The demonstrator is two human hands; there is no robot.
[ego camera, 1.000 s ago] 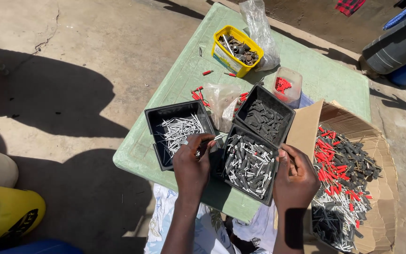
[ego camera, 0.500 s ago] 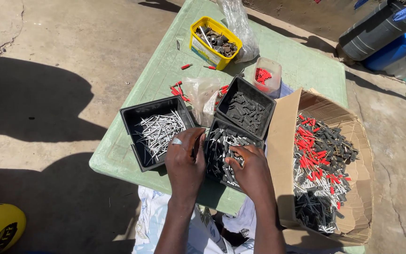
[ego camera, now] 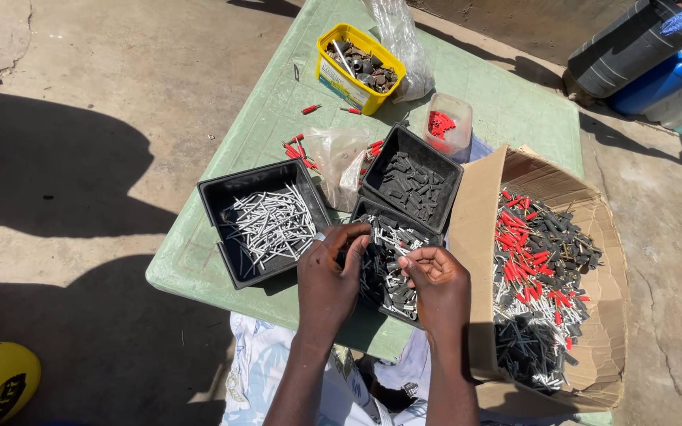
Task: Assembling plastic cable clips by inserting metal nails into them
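My left hand (ego camera: 327,278) hovers over the near edge of a black tray of black-and-silver parts (ego camera: 384,237), fingers curled, pinching a thin metal pin. My right hand (ego camera: 437,288) is close beside it over the same tray, its fingertips closed on a small black part. To the left is a black tray of loose silver pins (ego camera: 268,225). Behind sits a third black tray of black sleeves (ego camera: 414,183). All stand on a green plastic table (ego camera: 278,110).
An open cardboard box (ego camera: 479,229) at my right holds several red, black and white parts. At the table's back are a yellow tub (ego camera: 333,75) of dark pieces, a clear cup of red pieces (ego camera: 445,126) and a plastic bag (ego camera: 333,154). Concrete ground lies to the left, and dark and blue containers (ego camera: 641,55) stand at the far right.
My right hand has come from the cardboard box side to the middle tray, close to my left hand. The camera view has shifted, so the table sits more centred.
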